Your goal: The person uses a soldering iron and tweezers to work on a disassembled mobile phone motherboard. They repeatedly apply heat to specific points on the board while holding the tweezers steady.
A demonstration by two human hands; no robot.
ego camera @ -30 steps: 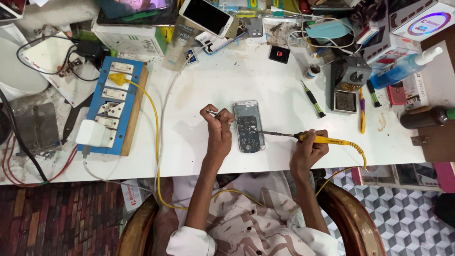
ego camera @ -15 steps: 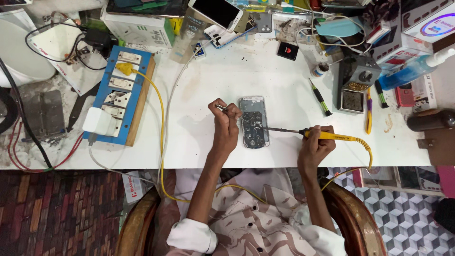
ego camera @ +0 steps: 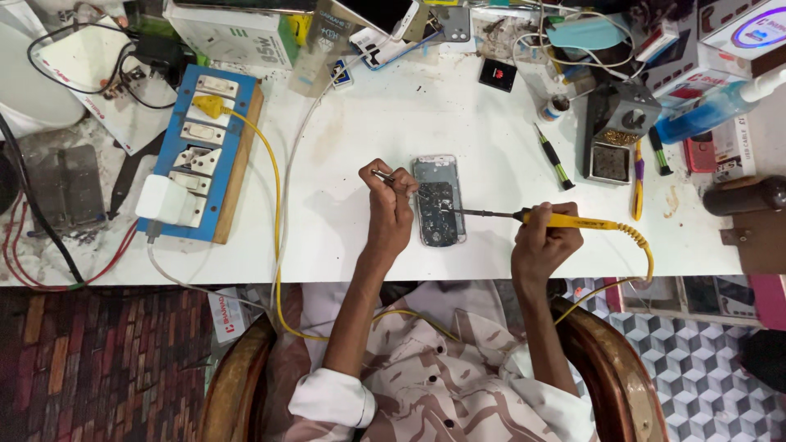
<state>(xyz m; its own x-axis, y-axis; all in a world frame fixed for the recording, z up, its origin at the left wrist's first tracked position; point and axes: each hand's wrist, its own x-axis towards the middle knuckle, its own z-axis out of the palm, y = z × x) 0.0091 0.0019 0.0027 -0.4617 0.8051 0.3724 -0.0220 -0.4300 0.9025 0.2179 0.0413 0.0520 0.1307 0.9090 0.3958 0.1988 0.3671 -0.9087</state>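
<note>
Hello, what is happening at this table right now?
A person sits at a white table with an opened phone lying on it. The right hand holds a yellow soldering iron, its tip on the phone's board. The left hand holds thin tweezers beside the phone.

- The left hand (ego camera: 391, 209) covers most of the thin tool it pinches.
- Where the soldering iron (ego camera: 536, 218) tip meets the opened phone (ego camera: 438, 200) is too small to tell.
- The white box (ego camera: 749, 29) is cut off at the corner.
</note>
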